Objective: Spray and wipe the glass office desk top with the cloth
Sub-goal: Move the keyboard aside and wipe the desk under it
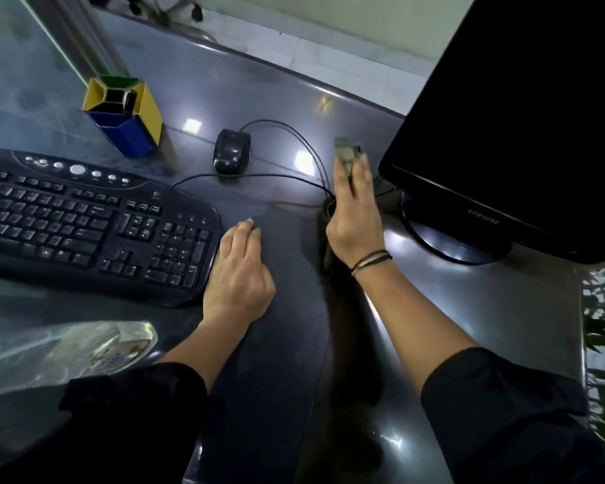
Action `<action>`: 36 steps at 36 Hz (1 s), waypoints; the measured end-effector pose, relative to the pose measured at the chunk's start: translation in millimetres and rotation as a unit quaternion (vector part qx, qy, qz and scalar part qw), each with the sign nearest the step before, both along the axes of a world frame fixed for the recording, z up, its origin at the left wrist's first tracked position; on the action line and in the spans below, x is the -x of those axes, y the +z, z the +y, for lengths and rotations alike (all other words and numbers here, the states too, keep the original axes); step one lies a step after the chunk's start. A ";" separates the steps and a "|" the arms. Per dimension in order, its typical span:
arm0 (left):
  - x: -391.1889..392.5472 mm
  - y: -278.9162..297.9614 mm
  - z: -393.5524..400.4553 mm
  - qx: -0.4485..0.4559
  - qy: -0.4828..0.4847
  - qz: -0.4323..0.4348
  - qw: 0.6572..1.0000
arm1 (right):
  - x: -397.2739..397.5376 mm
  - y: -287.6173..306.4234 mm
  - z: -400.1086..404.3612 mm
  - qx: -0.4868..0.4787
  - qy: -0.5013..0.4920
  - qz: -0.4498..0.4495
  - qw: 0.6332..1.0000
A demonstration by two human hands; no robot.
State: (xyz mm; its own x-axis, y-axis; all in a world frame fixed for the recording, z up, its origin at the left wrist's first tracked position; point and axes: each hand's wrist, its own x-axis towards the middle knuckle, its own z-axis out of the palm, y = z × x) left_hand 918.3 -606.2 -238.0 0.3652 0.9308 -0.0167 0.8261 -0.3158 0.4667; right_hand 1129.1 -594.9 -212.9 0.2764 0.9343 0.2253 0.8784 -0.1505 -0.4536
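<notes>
Pen holder [124, 117] w/ one dark item inside, beside keyboard [84, 225].

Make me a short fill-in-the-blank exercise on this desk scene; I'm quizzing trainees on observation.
1. The mouse lies between the pen holder and the ____.
2. The left hand rests beside the ____.
3. The bracelets are on the ____ wrist.
4. The brand printed on the monitor reads ____.

Missing words: monitor; keyboard; right; Samsung
</notes>
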 end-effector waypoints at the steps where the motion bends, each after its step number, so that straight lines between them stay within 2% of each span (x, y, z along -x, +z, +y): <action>1: 0.5 -0.3 0.8 -0.001 0.000 0.000 1.000 | 0.3 4.7 17.4 -0.033 -0.007 0.000 0.999; 3: 0.9 -0.6 0.7 -0.002 -0.002 0.003 1.000 | -7.1 10.4 61.8 -0.036 -0.029 -0.013 0.999; 6: 0.0 -2.4 3.2 -0.008 -0.007 0.002 1.000 | -41.7 6.3 124.5 0.098 -0.124 -0.008 0.987; 7: 1.9 -2.7 -4.7 -0.009 -0.009 0.004 1.000 | -53.6 -0.7 128.9 0.116 -0.159 0.005 0.980; 10: 1.0 -9.1 2.7 -0.033 -0.011 0.011 0.999 | -58.5 -13.9 159.9 0.130 -0.197 -0.040 0.971; 12: 1.7 -10.8 -0.1 -0.029 -0.014 0.019 0.999 | -45.9 -19.2 175.4 0.121 -0.144 -0.048 0.981; 15: 0.3 -12.8 3.5 -0.033 -0.017 0.030 0.999 | -17.2 -29.6 201.9 0.116 0.044 -0.073 0.990; 17: 0.1 -11.2 4.5 -0.031 -0.015 0.032 0.999 | -3.1 -30.1 199.6 0.115 0.156 -0.092 0.977; 19: -0.4 -9.3 3.7 -0.037 -0.013 0.034 0.999 | -8.6 -31.7 187.5 0.094 0.166 -0.120 0.974; 20: -0.6 -8.6 3.8 -0.035 -0.014 0.033 0.999 | -18.9 -31.9 181.7 0.086 0.119 -0.137 0.979; 22: -1.2 -9.3 5.0 -0.031 -0.014 0.029 0.999 | -46.3 -31.0 170.9 0.087 -0.058 -0.154 0.982; 24: -1.4 -9.4 4.6 -0.025 -0.013 0.029 0.999 | -68.1 -30.9 160.6 0.099 -0.223 -0.110 0.964; 26: -1.1 -9.8 4.7 -0.027 -0.014 0.030 0.999 | -74.5 -30.9 163.4 0.115 -0.299 -0.069 0.945; 28: -0.6 -10.1 5.4 -0.025 -0.014 0.035 0.999 | -66.2 -29.6 179.8 0.121 -0.324 -0.044 0.937; 30: -0.7 -9.3 5.9 -0.021 -0.014 0.039 0.999 | -42.2 -30.2 202.6 0.130 -0.268 -0.045 0.953; 33: -1.2 -8.8 6.9 -0.016 -0.011 0.039 0.999 | 15.2 -31.6 228.3 0.123 -0.034 -0.084 0.988; 35: -0.8 -8.2 7.1 -0.018 -0.014 0.042 0.999 | 26.8 -30.1 227.2 0.113 0.076 -0.093 0.986; 36: -0.4 -7.5 7.0 -0.020 -0.016 0.043 0.999 | 17.3 -32.3 224.1 0.111 0.089 -0.101 0.985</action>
